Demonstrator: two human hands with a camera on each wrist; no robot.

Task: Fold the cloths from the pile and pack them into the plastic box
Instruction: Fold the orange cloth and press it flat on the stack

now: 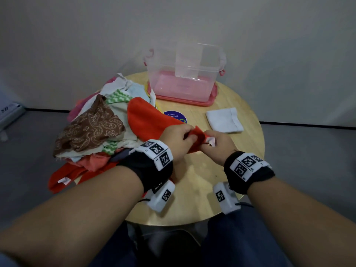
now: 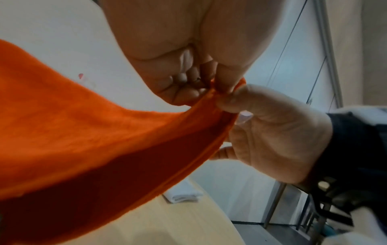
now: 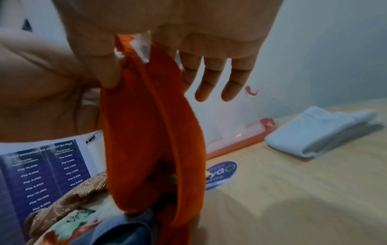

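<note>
Hands meet over the round surface (image 1: 240,105): an orange cloth (image 1: 150,120) is pinched at one corner by the left hand (image 1: 178,138) and right hand (image 1: 217,144), trailing back onto the pile (image 1: 92,128). The plastic box (image 1: 185,74) is seen beyond, apart.

Fuzzy matt orange cloth (image 1: 146,120), clear glossy plastic box (image 1: 181,81) (pink base), smooth pale wood table (image 1: 240,149).
</note>
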